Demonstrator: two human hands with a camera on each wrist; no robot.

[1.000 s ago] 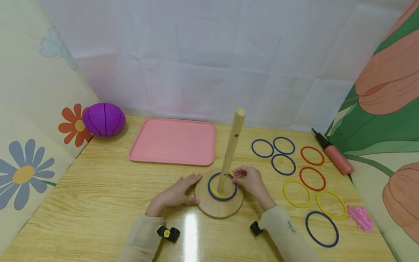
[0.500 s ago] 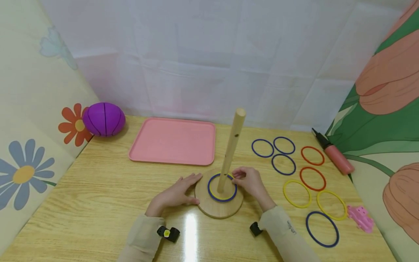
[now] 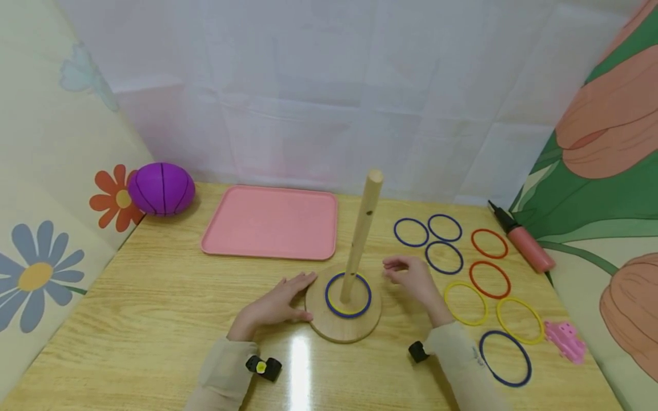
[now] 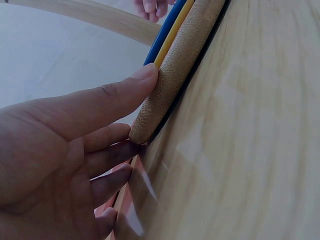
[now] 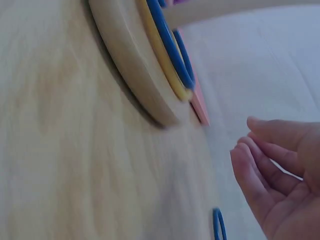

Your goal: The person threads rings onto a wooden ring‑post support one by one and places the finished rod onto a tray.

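Observation:
A wooden peg (image 3: 361, 231) stands on a round wooden base (image 3: 329, 331) at the middle of the table. Around the peg's foot lie a yellow ring (image 5: 175, 87) and, over it, a blue ring (image 5: 172, 50). My left hand (image 3: 275, 308) rests at the base's left edge, thumb and fingers spread and nearly straight; in the left wrist view the thumb touches the rim. Right of the base, my right hand (image 3: 413, 282) hovers apart from the rings, its fingers loosely bent and nothing in them.
Right side: several blue rings (image 3: 394, 228), two red rings (image 3: 490, 262), two yellow rings (image 3: 445, 294), a pink toy (image 3: 565, 341) and a hand pump (image 3: 532, 251). At the back left are a pink tray (image 3: 269, 222) and a purple ball (image 3: 161, 189).
My right hand has let go of the rings at the peg's foot and drawn away to the right. The left hand stays at the base's edge.

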